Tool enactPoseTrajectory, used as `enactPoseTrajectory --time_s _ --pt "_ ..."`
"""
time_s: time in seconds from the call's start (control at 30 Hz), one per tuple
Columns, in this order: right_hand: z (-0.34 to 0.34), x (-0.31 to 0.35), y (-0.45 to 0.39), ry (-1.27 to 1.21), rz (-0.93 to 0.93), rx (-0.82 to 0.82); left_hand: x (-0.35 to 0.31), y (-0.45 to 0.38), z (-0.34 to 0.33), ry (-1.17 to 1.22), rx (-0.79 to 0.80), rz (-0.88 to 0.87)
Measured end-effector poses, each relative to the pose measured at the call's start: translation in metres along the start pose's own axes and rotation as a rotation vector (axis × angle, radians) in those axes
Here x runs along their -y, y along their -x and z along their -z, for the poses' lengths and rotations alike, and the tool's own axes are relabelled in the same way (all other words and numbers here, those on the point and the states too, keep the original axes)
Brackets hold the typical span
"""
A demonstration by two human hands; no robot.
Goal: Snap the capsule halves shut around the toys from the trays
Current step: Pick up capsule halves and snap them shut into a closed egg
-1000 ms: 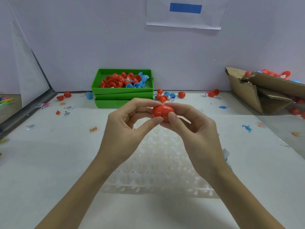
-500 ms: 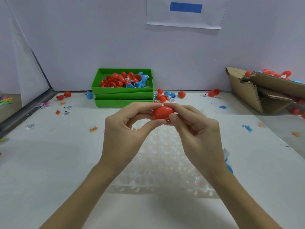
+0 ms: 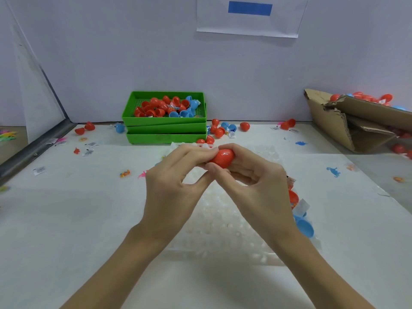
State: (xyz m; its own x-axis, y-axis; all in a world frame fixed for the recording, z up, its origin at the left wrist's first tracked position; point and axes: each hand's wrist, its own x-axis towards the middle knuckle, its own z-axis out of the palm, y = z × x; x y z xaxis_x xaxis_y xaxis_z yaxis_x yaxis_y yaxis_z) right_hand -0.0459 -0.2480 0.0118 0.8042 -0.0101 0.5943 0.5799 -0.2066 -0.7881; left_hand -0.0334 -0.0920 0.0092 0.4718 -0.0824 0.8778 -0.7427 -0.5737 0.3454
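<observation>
Both hands up over a clear bubbled tray (image 3: 223, 219): left hand (image 3: 176, 186) and right hand (image 3: 256, 186), fingers curled, pinching one red capsule (image 3: 223, 157) between them, in front of stacked green trays (image 3: 166, 130).

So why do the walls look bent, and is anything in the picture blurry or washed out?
Head view: the wide-angle lens bows straight lines near the edges, such as the wall panel at left. Lighting is soft and even, with only faint shadows under the forearms. The red capsule, gripped by the left hand and right hand, shows a small glare spot. The clear tray beneath looks pale and indistinct.
</observation>
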Motion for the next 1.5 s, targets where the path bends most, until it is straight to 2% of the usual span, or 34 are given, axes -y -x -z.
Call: enactPoseTrajectory --time_s 0.2,0.37,0.5,0.67,0.87,1.07,1.2,1.5 --pt "0.001 -0.004 -0.002 -0.074 -0.093 0.07 0.0 0.004 -0.003 -0.076 0.02 -0.017" --pt "0.001 -0.008 -0.001 -0.087 -0.127 0.072 -0.003 0.009 -0.008 -0.06 0.002 0.029" --pt "-0.004 -0.01 0.0 -0.223 -0.152 0.068 -0.005 0.005 -0.011 0.037 0.025 0.125" --pt "0.009 -0.009 -0.009 -0.361 -0.237 0.138 0.005 -0.007 0.001 0.248 0.274 0.18" --pt "0.016 0.001 -0.01 -0.655 -0.288 0.474 0.008 -0.015 0.014 0.311 0.456 0.204" --pt "0.019 0.009 -0.013 -0.823 -0.283 0.575 0.003 -0.019 0.02 0.31 0.435 0.074" --pt "0.022 0.008 -0.013 -0.948 -0.333 0.558 -0.004 -0.02 0.018 0.382 0.394 0.065" --pt "0.014 0.001 -0.012 -1.067 -0.456 0.572 -0.018 -0.018 0.015 0.328 0.317 -0.05"
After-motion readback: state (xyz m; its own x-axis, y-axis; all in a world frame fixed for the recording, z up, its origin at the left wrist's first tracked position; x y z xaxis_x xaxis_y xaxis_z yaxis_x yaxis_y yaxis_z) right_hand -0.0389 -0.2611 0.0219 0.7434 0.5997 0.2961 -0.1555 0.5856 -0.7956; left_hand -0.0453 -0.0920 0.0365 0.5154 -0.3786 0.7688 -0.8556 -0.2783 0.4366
